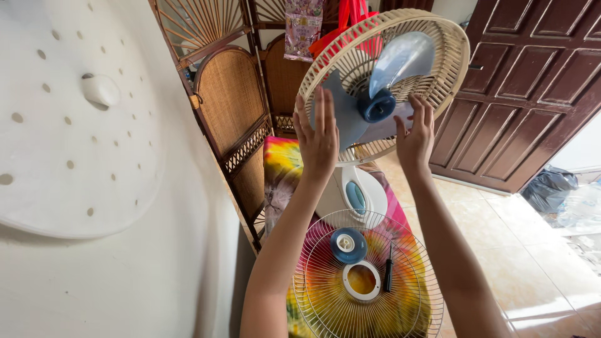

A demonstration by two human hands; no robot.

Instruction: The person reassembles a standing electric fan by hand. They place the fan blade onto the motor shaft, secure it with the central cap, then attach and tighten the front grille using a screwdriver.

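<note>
Your left hand (pixel 318 134) and right hand (pixel 415 134) are spread flat, grasping nothing, palms against the blue fan blade (pixel 375 94) in its rear guard (pixel 451 56), steadying it. The front grille (pixel 325 294) lies below with a screwdriver (pixel 389 269).

pale blue fan blade (pixel 375 94) upright inside cream rear guard (pixel 447 56).

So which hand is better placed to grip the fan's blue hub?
Probably the right hand: its fingers sit just beside the blue hub, while the left hand is spread flat over a blade, farther off.
</note>
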